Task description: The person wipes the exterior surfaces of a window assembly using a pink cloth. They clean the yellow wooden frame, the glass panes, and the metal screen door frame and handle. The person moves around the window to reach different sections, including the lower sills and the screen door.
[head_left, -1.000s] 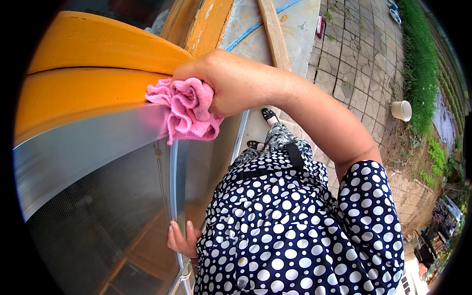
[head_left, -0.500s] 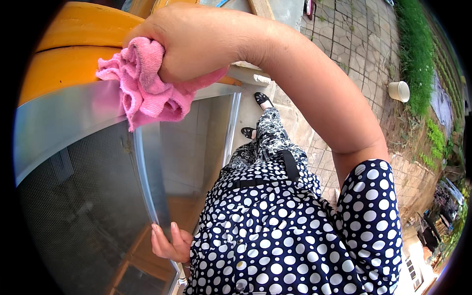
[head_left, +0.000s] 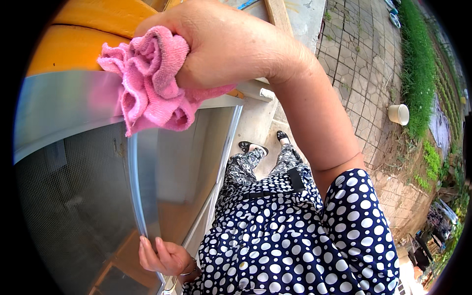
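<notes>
A crumpled pink cloth (head_left: 157, 93) is bunched in my right hand (head_left: 216, 49), which is raised across the upper left. The cloth hangs over the silvery top rail (head_left: 64, 105) of a screen door or window, just below orange-yellow boards. Lower down, my left hand (head_left: 169, 258) has its fingers curled at the upright metal edge (head_left: 135, 191) of the framed panel, seemingly gripping it. Dark mesh (head_left: 73, 196) fills the panel left of that edge. The right fingertips are hidden behind the cloth.
Orange-yellow boards (head_left: 93, 44) run along the upper left. A second metal upright (head_left: 227, 152) stands close to my body. My feet in black shoes (head_left: 253, 146) are on pale concrete. To the right lie paving, a white bucket (head_left: 398, 114) and a green grass strip (head_left: 418, 64).
My feet and body have shifted, the feet now side by side. In view, my right hand and cloth sit slightly farther right, and my left hand appears lower and farther left.
</notes>
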Action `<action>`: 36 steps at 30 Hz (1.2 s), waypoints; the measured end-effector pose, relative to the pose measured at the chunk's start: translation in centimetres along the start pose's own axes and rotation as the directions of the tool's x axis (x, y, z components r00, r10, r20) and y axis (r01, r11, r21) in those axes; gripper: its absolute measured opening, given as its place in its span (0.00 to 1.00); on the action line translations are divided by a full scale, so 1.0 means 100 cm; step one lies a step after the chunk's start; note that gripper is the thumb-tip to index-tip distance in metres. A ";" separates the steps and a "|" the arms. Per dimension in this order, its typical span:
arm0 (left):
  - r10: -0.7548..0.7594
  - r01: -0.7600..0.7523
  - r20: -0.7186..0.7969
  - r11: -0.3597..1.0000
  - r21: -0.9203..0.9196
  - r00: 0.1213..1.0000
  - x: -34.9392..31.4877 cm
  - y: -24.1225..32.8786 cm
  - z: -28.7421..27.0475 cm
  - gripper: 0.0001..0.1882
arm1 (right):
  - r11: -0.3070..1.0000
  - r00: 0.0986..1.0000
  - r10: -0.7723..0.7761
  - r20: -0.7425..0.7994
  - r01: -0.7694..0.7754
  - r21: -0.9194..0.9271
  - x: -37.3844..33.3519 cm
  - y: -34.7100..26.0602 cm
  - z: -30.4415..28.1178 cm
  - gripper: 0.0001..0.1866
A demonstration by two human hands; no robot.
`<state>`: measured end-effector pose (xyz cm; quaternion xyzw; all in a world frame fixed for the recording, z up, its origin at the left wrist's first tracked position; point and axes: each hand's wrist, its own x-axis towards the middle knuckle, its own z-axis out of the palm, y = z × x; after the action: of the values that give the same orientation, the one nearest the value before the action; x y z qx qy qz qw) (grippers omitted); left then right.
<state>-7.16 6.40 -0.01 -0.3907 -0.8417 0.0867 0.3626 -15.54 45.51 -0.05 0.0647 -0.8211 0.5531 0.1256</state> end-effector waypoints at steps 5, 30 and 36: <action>-0.049 0.098 -0.281 0.982 0.161 0.958 0.014 -0.042 0.003 0.07 | 0.967 0.935 -0.199 -0.292 0.237 0.098 0.024 -0.024 0.048 0.05; -0.291 0.370 -0.465 0.925 0.087 0.836 -0.088 -0.008 0.121 0.11 | 0.599 0.616 0.788 -0.017 -0.759 0.255 -0.265 0.397 0.295 0.18; -0.294 0.400 -0.451 0.902 0.160 0.843 -0.064 -0.026 0.122 0.11 | 0.212 0.333 0.933 0.135 -0.814 0.541 -0.225 0.481 0.324 0.19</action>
<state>-14.25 1.69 -11.18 -0.1917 -0.7844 0.0382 0.5887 -10.10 33.05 -60.73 -0.4430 -0.5062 0.7259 -0.1433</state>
